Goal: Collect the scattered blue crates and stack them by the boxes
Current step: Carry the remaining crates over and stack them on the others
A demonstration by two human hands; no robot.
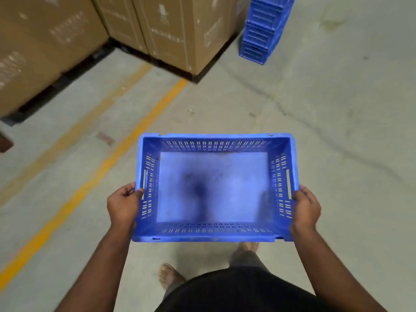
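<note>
An empty blue crate with slotted walls is held level in front of me, above the concrete floor. My left hand grips its left short wall by the handle slot. My right hand grips the right short wall the same way. Far ahead at the top right, a stack of blue crates stands on the floor beside the cardboard boxes.
Large cardboard boxes on dark pallets line the top left and centre. A yellow floor line runs diagonally from the bottom left toward the boxes. Open concrete floor lies between me and the stack. My feet show below the crate.
</note>
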